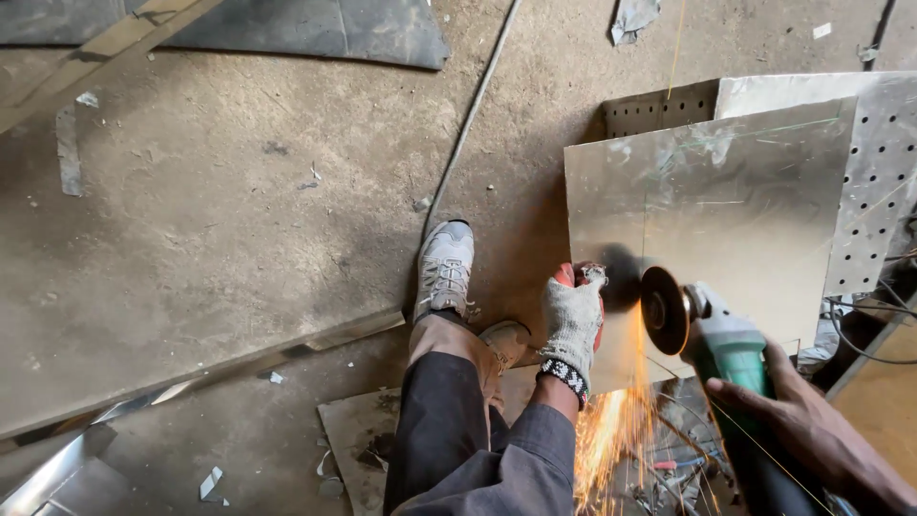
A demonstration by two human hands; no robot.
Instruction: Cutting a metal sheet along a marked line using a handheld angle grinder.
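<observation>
Left hand (571, 323), in a knitted work glove, is clenched on the near left edge of the shiny metal sheet (726, 210) and steadies it. Right hand (802, 420), bare, is wrapped around the green body of the angle grinder (716, 339). The grinder's disc (664, 311) meets the sheet's lower edge just beside the gloved hand; sparks (611, 430) fall below it. The sheet lies tilted over a perforated metal panel (879, 182). The person's grey shoe (445, 268) stands on the concrete floor (239, 220), beside a thin cable (468, 124).
</observation>
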